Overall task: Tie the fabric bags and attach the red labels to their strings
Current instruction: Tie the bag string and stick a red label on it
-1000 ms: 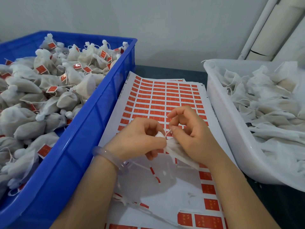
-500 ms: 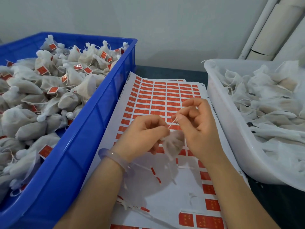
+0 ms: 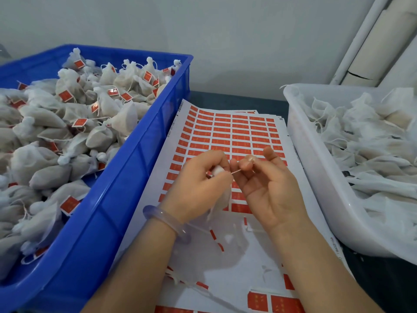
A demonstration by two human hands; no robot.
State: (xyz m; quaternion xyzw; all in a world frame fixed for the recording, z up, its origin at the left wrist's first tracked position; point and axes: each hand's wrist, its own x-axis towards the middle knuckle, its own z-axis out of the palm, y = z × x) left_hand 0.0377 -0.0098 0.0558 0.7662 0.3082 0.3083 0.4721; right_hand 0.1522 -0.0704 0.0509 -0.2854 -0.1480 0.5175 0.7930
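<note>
Left hand (image 3: 198, 181) and right hand (image 3: 268, 186) are held close together above the label sheet (image 3: 225, 256), which is spread on the dark counter (image 3: 237, 97). The gathered neck of a small white fabric bag (image 3: 218, 201) is gripped by the curled fingers of the left hand, and the body of the bag is left hanging below that hand. A thin string (image 3: 235, 171) is drawn taut from the bag's neck to the right hand, where it is pinched between thumb and forefinger; the right palm is turned upward. Rows of red labels (image 3: 225, 141) are seen on the far part of the sheet, while the near part is mostly stripped to white backing. A pale bracelet (image 3: 167, 220) is worn on the left wrist. A blue crate (image 3: 135, 168) at the left is filled with tied bags (image 3: 67, 132) carrying red tags, and a white tub (image 3: 322, 188) at the right is filled with loose bags (image 3: 372, 141).
</note>
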